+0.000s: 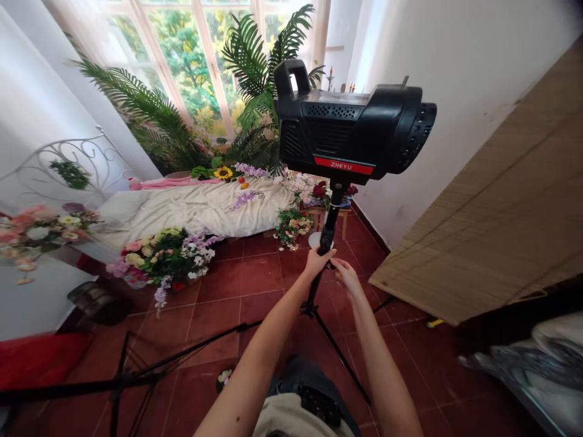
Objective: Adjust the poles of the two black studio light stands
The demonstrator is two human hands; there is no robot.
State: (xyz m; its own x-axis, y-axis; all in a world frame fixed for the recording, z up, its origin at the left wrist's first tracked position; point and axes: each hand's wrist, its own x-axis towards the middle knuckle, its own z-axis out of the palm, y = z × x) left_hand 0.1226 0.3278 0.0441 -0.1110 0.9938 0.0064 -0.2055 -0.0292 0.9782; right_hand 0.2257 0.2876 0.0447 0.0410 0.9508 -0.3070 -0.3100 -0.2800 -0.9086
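Observation:
A black studio light [346, 130] with a red ZHEYU label sits on top of a black light stand [332, 220], right of centre. My left hand [317, 262] is wrapped round the stand's pole below the light. Close on its right, my right hand [345, 273] has its fingers pressed together at a small dark part on the pole, perhaps a knob, which is mostly hidden. The stand's legs spread on the red tiled floor [262, 276] below my hands.
A bed with a cream cover [191, 209] and flowers stands ahead, palm leaves [248, 57] by the window behind it. Another black stand [121, 381] lies across the lower left. A woven panel [483, 182] leans at the right, near a silvery ornate frame [505, 370].

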